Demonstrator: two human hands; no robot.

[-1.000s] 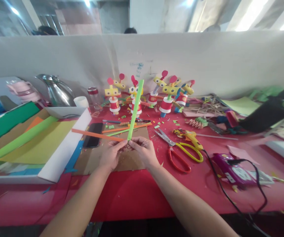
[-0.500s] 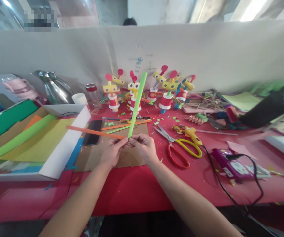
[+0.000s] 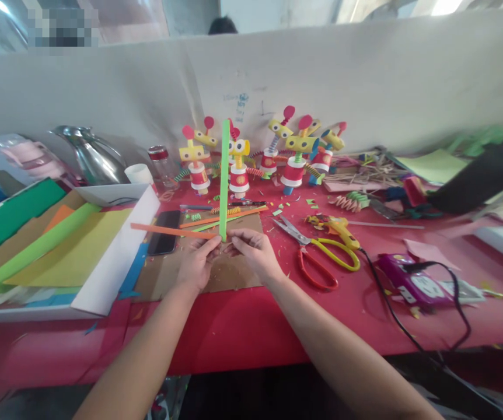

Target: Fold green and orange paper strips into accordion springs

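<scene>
Fingers of the left hand (image 3: 195,263) pinch the lower end of a green paper strip (image 3: 224,181), where an orange paper strip (image 3: 173,230) meets it. From that pinch the green strip's long axis rises nearly upright, while the orange one runs off leftward, roughly square to it. Fingertips of the right hand (image 3: 255,252) are bent inward just right of this corner; whether they grip the paper I cannot tell. The left hand is nearer to both strips. Beneath both sets of fingers lies brown cardboard (image 3: 231,279).
</scene>
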